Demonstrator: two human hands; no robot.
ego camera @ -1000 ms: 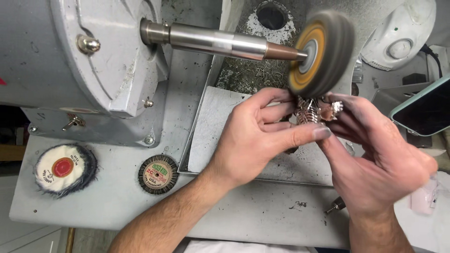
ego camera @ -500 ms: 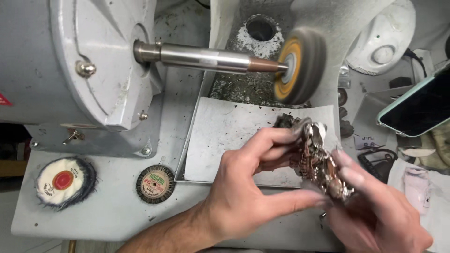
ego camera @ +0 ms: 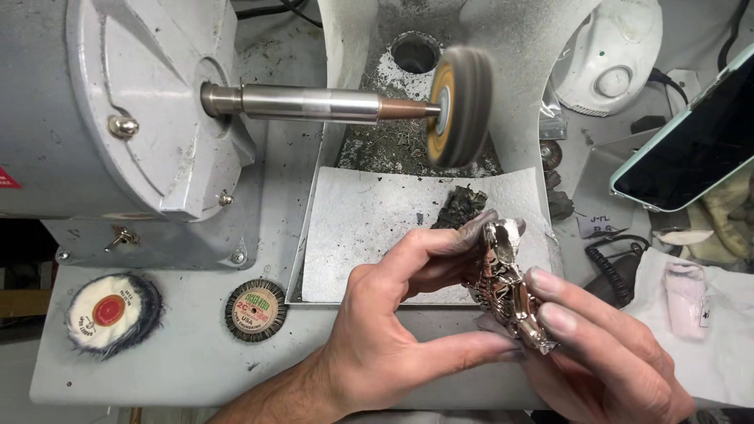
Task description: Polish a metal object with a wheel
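Currently | we hold the ornate metal piece with both hands, above the paper-lined tray below the buffing wheel | left hand pinches it, right hand clamps from beneath | looks stiff, weighty, slick, snaggy relief | grip by the edges.

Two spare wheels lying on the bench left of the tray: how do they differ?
The white buff wheel is larger, with a soft pale face, a red centre label and a dark fuzzy rim. The small bristle wheel is smaller, with dark stiff-looking bristles around a pale printed centre label. The white buff wheel lies further left, by the bench edge; the small bristle wheel sits nearer the tray. Both lie flat, unmounted, away from both hands.
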